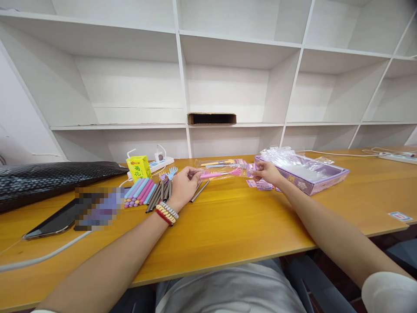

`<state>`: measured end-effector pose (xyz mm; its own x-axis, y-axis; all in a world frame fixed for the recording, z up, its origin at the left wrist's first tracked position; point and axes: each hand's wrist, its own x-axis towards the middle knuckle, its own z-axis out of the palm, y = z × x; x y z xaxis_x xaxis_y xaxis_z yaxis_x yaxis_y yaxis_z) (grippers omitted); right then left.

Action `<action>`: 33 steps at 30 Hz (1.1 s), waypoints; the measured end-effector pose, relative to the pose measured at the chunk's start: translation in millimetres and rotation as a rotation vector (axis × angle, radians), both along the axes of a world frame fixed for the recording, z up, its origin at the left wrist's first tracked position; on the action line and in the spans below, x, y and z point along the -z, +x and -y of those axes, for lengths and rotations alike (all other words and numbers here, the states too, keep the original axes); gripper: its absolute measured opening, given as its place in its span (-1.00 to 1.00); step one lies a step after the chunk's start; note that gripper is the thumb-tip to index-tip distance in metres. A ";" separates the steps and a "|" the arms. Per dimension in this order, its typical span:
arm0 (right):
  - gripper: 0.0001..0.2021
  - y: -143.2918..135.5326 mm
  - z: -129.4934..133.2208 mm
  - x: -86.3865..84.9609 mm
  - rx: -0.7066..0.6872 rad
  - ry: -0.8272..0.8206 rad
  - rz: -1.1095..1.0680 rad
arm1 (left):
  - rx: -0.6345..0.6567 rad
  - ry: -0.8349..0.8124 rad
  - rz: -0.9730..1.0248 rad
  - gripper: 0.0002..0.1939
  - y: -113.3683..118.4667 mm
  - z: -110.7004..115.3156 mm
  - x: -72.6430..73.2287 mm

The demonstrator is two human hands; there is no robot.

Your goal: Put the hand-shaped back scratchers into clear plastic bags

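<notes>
Packet (223, 176) with pink scratcher (236, 172) is pinched by left hand (185, 184) at its nine o'clock, right hand (267, 172) at three. Purple box (312, 186) sits toward two.

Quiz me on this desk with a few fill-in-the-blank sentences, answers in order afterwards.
The left hand and right hand hold a bagged scratcher whose handle is ____.
The upright drink carton is ____.
The red bracelet circles the ____ wrist.
The purple box lies nearer the ____ hand.

Pink; yellow; left; right.
</notes>
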<state>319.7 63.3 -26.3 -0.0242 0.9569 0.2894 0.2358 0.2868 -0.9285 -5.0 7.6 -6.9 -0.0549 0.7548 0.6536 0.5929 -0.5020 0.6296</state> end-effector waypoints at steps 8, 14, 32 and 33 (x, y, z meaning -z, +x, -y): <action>-0.73 -2.0 4.2 -0.7 -0.061 0.023 0.099 | 0.015 -0.012 -0.004 -0.75 -0.7 0.2 -0.6; -0.66 1.0 -3.1 4.6 0.008 0.017 0.128 | 0.053 -0.031 0.002 -0.76 -0.1 0.3 -0.3; -0.81 0.2 -1.5 2.2 0.148 0.065 0.212 | 0.047 -0.020 -0.030 -0.77 0.4 0.9 0.0; -0.81 0.8 -1.6 1.9 0.149 0.052 0.200 | 0.048 -0.022 -0.027 -0.77 0.5 1.1 -0.1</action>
<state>320.5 64.9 -28.2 0.0540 0.9382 0.3418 0.4563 0.2813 -0.8442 -4.4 6.5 -6.8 -0.0009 0.7707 0.6372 0.5851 -0.5164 0.6253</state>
